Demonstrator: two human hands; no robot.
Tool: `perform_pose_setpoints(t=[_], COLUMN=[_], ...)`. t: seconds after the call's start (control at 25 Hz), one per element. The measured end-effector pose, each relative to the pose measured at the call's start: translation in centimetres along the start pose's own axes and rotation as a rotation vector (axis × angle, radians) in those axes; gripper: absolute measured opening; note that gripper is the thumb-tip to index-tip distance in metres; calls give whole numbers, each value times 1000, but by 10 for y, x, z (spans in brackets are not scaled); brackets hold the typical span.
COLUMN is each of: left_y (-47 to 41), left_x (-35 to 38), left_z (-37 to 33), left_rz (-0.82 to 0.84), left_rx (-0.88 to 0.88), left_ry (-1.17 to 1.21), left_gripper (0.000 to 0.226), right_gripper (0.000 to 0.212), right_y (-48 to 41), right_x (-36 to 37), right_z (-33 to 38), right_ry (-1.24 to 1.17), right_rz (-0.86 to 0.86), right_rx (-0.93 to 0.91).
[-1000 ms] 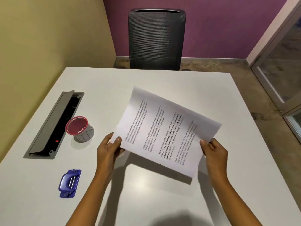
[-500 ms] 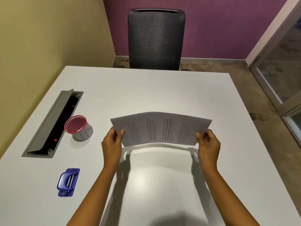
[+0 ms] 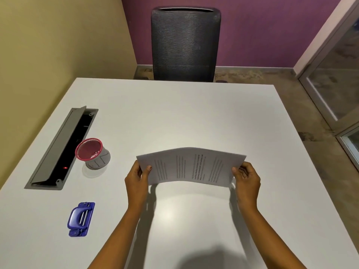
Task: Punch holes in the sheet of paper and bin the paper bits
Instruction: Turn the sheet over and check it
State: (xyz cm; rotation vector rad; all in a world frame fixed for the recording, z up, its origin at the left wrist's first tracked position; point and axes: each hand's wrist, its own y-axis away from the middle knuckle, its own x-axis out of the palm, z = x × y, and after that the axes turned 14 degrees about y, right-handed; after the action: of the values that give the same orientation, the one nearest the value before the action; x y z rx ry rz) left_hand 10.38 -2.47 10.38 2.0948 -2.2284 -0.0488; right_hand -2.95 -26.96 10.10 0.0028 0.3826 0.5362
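Observation:
A printed sheet of paper [image 3: 191, 166] is held above the white table [image 3: 174, 113], bowed upward in the middle with its text running sideways. My left hand [image 3: 137, 176] pinches its left end and my right hand [image 3: 245, 176] pinches its right end. A blue hole punch [image 3: 80, 219] lies on the table to the near left, apart from both hands. A small mesh bin with a red rim [image 3: 93, 153] stands further back on the left.
An open grey cable tray [image 3: 58, 150] is set into the table along its left side, with a red light inside. A dark mesh office chair [image 3: 185, 45] stands behind the far edge. A glass door is at the right.
The sheet has turned from a tilted, face-up position to level and bowed between both hands, and has been lowered a little closer to the table.

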Motion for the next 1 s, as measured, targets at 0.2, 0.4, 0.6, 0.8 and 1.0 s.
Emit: perform_pose_setpoints(t=[0.2,0.4,0.6,0.8,1.0], left_y=[2,0,0,0,7], left_x=[2,1,1,-1,3], left_z=[3,-2,-5,-5,-3], left_rz=[-11,-14,-27,-16,-8], left_rx=[-22,8,25,23,-3], left_ry=[-3,-2,-6,-1,38], left_gripper=[29,32,31,28,30], right_gripper=[25,28,25,24,28], right_y=[0,-3,-2,0,1], right_x=[4,2,2,-1,-1], right_z=[-4,1,3,6,6], right_ry=[8,-24,-7,14,18], right_rz=[9,8,19,21,10], right_rx=[-8,-19,-27,-59,-50])
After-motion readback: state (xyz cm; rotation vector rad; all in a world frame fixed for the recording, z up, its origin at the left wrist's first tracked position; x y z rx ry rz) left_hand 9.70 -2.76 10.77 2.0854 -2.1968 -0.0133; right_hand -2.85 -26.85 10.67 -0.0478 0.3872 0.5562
